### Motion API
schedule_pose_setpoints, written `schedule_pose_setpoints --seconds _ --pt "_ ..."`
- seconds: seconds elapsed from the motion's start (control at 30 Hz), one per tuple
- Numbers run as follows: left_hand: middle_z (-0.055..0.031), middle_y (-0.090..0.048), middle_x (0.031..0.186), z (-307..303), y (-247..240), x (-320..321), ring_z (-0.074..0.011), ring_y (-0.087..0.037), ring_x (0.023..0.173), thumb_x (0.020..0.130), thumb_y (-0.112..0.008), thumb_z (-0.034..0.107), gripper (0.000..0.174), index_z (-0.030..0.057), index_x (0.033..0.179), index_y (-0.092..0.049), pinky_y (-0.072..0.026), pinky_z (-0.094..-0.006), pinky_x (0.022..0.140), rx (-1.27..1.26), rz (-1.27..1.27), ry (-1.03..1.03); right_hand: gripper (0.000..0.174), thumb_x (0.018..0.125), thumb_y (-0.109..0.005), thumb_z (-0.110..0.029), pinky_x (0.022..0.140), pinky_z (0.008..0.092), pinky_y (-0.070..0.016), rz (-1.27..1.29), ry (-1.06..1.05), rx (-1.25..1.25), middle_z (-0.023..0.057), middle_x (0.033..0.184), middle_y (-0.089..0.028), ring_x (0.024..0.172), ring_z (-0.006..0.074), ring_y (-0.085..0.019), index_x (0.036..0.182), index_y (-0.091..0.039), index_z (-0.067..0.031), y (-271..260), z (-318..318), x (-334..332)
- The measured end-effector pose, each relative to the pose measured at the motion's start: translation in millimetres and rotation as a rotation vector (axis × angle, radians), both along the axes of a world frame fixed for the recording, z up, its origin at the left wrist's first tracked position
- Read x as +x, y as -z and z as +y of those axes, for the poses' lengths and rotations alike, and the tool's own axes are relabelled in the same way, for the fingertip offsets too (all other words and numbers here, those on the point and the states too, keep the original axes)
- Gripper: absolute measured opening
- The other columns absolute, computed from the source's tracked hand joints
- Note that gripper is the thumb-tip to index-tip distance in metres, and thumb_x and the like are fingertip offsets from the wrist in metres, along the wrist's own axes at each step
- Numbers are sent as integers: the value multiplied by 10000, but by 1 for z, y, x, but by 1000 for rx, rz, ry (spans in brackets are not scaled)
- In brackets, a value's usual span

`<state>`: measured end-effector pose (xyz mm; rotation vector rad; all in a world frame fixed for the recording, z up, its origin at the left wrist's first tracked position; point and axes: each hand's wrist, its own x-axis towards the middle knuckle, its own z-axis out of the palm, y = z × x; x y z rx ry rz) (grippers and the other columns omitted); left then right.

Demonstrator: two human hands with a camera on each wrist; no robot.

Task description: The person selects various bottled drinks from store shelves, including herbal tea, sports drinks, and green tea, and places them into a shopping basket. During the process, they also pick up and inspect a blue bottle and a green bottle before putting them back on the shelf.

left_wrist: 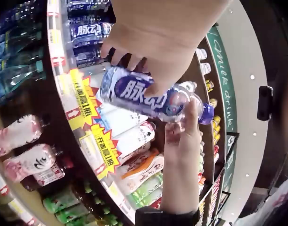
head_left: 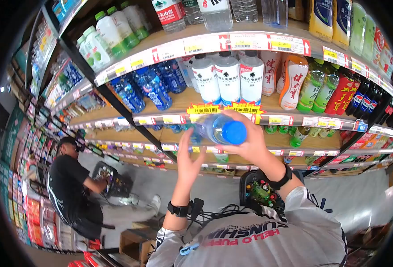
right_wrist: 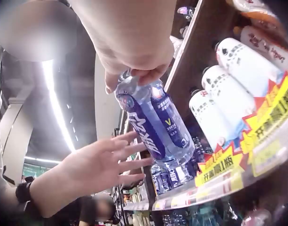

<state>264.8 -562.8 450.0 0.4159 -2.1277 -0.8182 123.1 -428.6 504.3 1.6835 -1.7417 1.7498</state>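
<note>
Blue-capped bottle (head_left: pixel 212 127) held in midair, near side of shelf (head_left: pixel 178 103), in front of promo tags (head_left: pixel 246 108). Long axis tilted, running left–right: cap (head_left: pixel 234 132) points right and near, base left and far. Right hand (head_left: pixel 253 144) grasps neck end, fingers curled round just below cap. Left hand (head_left: pixel 190 161) not grasping, fingers extended, just beside label/base end; contact can't be told. Bottle sits between hands, mostly left of right hand. Similar blue bottles (head_left: pixel 154 89) on shelf, far left.
</note>
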Motion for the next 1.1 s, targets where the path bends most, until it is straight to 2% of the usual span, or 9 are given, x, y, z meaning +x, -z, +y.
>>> schedule_pose_setpoints --seconds 0.1,0.13,0.2,0.37,0.53,0.63,0.77,0.9,1.1 --pt "-201 -322 1305 -18 -31 -10 -306 -328 1209 722 -590 63 688 1 1305 -231 -241 -369 998 -80 126 58 662 580 -762 -186 867 342 -427 2 -72 -94 130 1168 -490 1051 278 -505 1159 -455 -95 -28 -52 7" --pt "-209 -274 1323 -35 -23 -16 -305 -321 1205 724 -570 49 755 7 1336 -129 -249 -362 989 -72 100 73 643 594 -740 -168 857 347 -432 73 -72 -82 127 1201 -459 1058 288 -492 1164 -447 -114 -34 -69 6" --pt "-198 -281 1315 -66 -9 -28 -290 -325 1199 716 -576 43 773 10 1340 -121 -250 -353 984 33 139 122 598 618 -691 -128 825 372 -444 178 -34 -78 116 1236 -398 1048 308 -481 1160 -439 -127 -37 -94 12" --pt "-158 -305 1297 -115 23 -54 -246 -325 1191 727 -552 -3 762 17 1347 -109 -254 -335 976 346 291 299 626 629 -694 -188 780 395 -448 119 49 1 108 1134 -414 962 324 -511 1180 -404 -119 -20 -140 13" --pt "-163 -149 1390 -127 9 -58 -252 -184 1282 767 -515 13 763 35 1362 -39 -308 -320 943 686 379 395 659 617 -706 -196 773 390 -445 90 121 15 138 1116 -455 942 352 -516 1180 -384 -79 -20 -176 -4" --pt "-152 -94 1408 -131 1 -60 -268 -216 1275 800 -444 5 700 83 1373 -49 -281 -336 974 594 363 366 668 609 -717 -211 758 394 -442 63 189 -85 178 1093 -493 945 357 -515 1166 -381 -60 -23 -202 -14" --pt "-136 -40 1421 -127 -4 -64 -292 -126 1298 771 -475 -20 756 132 1378 -50 -218 -369 1003 521 301 300 694 578 -747 -240 725 394 -446 -178 213 19 210 932 -573 854 369 -559 1127 -382 -23 -37 -230 -25" --pt "-121 -62 1420 -128 1 -66 -282 -119 1301 775 -485 -17 745 136 1377 -72 -224 -361 997 493 259 311 701 621 -701 -376 744 391 -446 -81 246 64 204 959 -577 861 375 -563 1139 -384 -25 -32 -264 -51" --pt "-119 -355 1291 -96 2 -55 -234 -345 1201 769 -380 -85 498 28 1251 -328 -299 -357 964 428 534 198 796 688 -604 -478 778 407 -434 16 293 179 223 1100 -511 926 373 -540 1280 -266 -67 -18 -283 -64"
